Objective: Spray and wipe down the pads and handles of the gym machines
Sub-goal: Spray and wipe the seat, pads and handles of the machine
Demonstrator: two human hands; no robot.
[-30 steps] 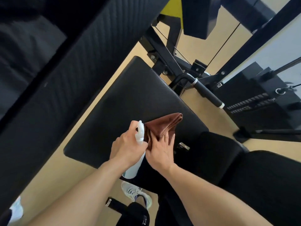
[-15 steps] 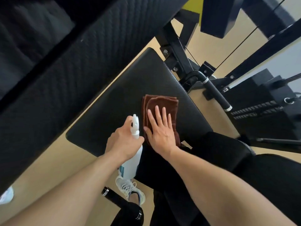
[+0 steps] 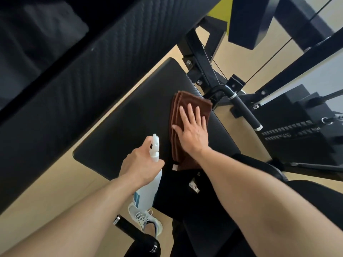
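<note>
Gripping the white spray bottle (image 3: pixel 148 190) by its neck, our left hand (image 3: pixel 138 164) is curling round it with a finger up at the trigger head, the nozzle pointing over the black seat pad (image 3: pixel 133 123). We are holding the bottle just off the pad's near edge, above our white sneaker (image 3: pixel 143 217) on the tan floor (image 3: pixel 55 184). Moving right, our right hand (image 3: pixel 193 132) is lying flat, fingers straight and spread, pressing the folded brown cloth (image 3: pixel 178 108) onto the pad near its far right edge. Just beyond the cloth, the black machine handle (image 3: pixel 243 112) is angling away, close to the cloth's corner. We are seeing the weight stack (image 3: pixel 293 130) farther right.
</note>
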